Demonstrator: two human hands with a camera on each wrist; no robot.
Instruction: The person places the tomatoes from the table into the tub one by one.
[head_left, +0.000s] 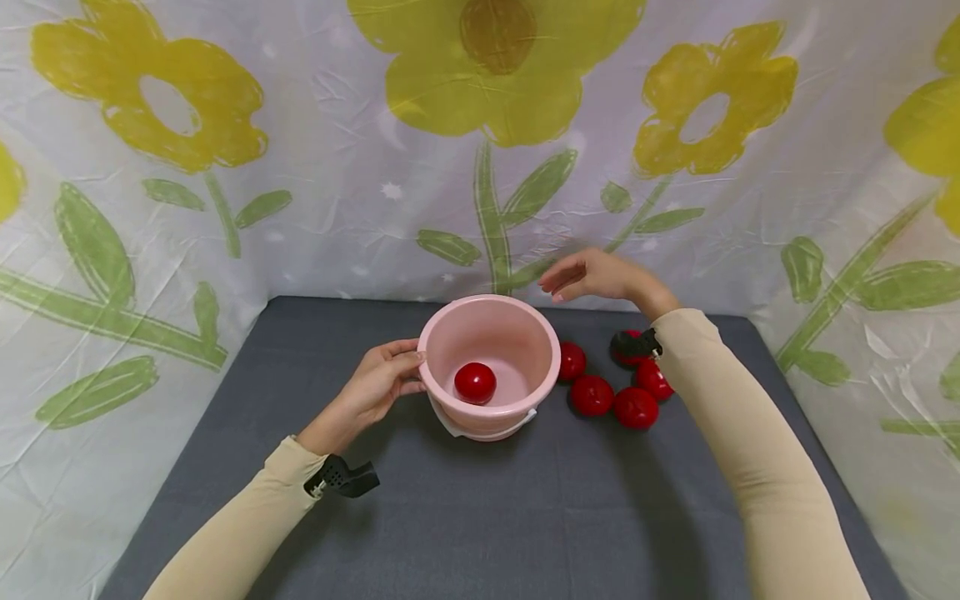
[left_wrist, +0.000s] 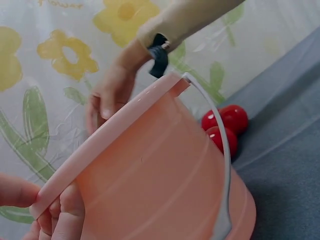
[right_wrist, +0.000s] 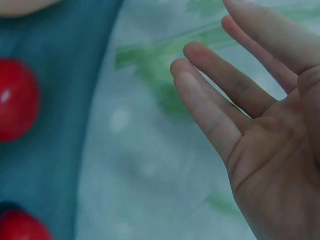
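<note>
A pink bucket (head_left: pixel 491 421) with a white handle stands on the dark table, and one red ball (head_left: pixel 475 382) lies inside it. My left hand (head_left: pixel 375 383) pinches the bucket's left rim between thumb and fingers, as the left wrist view (left_wrist: pixel 62 212) also shows. Up and to the right of the bucket, my right hand (head_left: pixel 588 275) hovers in the air with its fingers loosely bent. In the right wrist view the right hand (right_wrist: pixel 270 125) has its fingers spread, holding nothing. Several more red balls (head_left: pixel 592 395) lie to the right of the bucket, one partly behind the right wrist.
A dark grey cloth (head_left: pixel 480 525) covers the table. Behind and at both sides hangs a white curtain (head_left: pixel 337 167) printed with yellow flowers. Black wrist cameras are strapped on the left forearm (head_left: pixel 341 477) and the right forearm (head_left: pixel 637 343).
</note>
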